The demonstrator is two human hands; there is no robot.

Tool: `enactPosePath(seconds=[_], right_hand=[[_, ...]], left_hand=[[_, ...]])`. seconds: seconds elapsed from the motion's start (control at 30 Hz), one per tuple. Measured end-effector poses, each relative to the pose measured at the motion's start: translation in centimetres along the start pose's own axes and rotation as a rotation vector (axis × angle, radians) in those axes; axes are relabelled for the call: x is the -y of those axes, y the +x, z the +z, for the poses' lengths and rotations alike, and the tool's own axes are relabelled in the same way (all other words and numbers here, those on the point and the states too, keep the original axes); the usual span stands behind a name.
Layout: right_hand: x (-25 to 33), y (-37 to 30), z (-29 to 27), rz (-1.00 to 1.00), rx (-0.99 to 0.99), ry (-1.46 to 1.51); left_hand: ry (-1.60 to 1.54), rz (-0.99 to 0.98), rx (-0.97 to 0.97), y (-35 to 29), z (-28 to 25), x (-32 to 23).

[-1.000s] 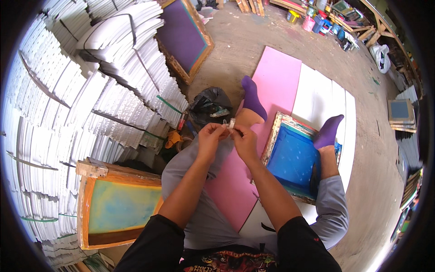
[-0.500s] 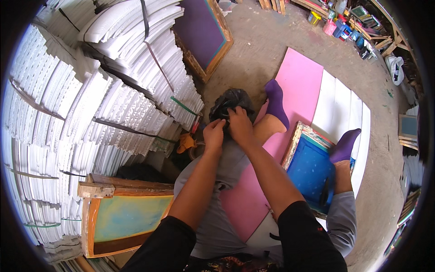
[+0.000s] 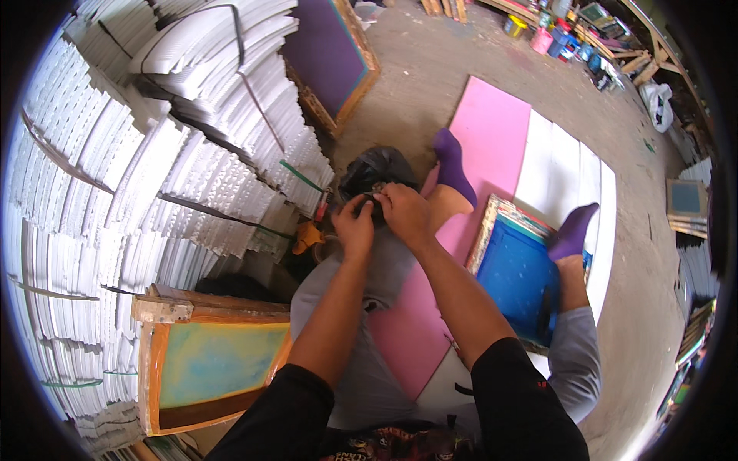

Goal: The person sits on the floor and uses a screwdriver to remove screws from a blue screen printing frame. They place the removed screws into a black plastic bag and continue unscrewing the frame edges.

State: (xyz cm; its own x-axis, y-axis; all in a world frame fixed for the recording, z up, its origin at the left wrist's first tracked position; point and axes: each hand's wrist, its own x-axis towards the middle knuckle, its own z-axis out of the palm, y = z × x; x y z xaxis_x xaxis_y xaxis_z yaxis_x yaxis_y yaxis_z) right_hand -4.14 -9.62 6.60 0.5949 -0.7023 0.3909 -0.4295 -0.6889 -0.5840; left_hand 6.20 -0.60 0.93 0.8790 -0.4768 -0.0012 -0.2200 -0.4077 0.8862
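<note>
A crumpled black plastic bag (image 3: 378, 167) rests on the floor beyond my knees. Both of my hands meet at its near side. My left hand (image 3: 355, 227) is closed, thumb and fingers pinching dark plastic of the bag. Close beside it, my right hand (image 3: 406, 210) also pinches the bag, its fingers bent over the near edge. Something small and greyish shows by the right fingertips, too small to make out. What is inside the bag is hidden.
Tall stacks of white sheets (image 3: 115, 184) bound with straps fill the left. A wooden frame with a yellow-blue panel (image 3: 219, 361) stands nearby. A blue framed screen (image 3: 511, 269) lies between my feet on pink board (image 3: 484, 146) and white boards (image 3: 565, 161). A purple-panelled frame (image 3: 327, 50) leans behind.
My hands have shifted slightly, the left one tilting and the right one drawn a little nearer the left. The bag's near edge is pulled up between them. The whole view has turned slightly.
</note>
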Motion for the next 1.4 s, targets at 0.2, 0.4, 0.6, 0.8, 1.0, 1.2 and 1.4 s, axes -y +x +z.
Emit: enactPosePath(seconds=[0.2,0.4,0.6,0.8,1.0,1.2,1.4], right_hand=[[-1.3,-8.7,-6.8,0.166,-0.126,0.162],[-4.7,-21.2,-13.4,0.285,0.126,0.032],[-2.1,-33.0,-17.9,0.318,0.649,-0.18],[-4.3,-36.3,-17.5,0.431,0.824,-0.299],[-3.7,-32.9,-20.2,0.534,0.738,-0.047],[-3.3,-30.8,-21.4,0.567,0.403,0.03],[-3.4,-30.8,-20.0,0.614,0.363,0.036]], left_hand=[[0.173,0.552,-0.044,-5.5,-2.5,-6.8],[0.039,0.36,0.609,-12.4,0.3,-7.4],[0.305,0.202,0.836,-19.6,2.5,-4.2],[0.298,0.154,0.837,-23.4,2.2,-2.2],[0.065,0.181,0.868,-23.6,1.1,0.0],[-0.11,-0.056,0.862,-22.8,2.7,2.1],[-0.119,-0.071,0.87,-22.5,3.5,1.5]])
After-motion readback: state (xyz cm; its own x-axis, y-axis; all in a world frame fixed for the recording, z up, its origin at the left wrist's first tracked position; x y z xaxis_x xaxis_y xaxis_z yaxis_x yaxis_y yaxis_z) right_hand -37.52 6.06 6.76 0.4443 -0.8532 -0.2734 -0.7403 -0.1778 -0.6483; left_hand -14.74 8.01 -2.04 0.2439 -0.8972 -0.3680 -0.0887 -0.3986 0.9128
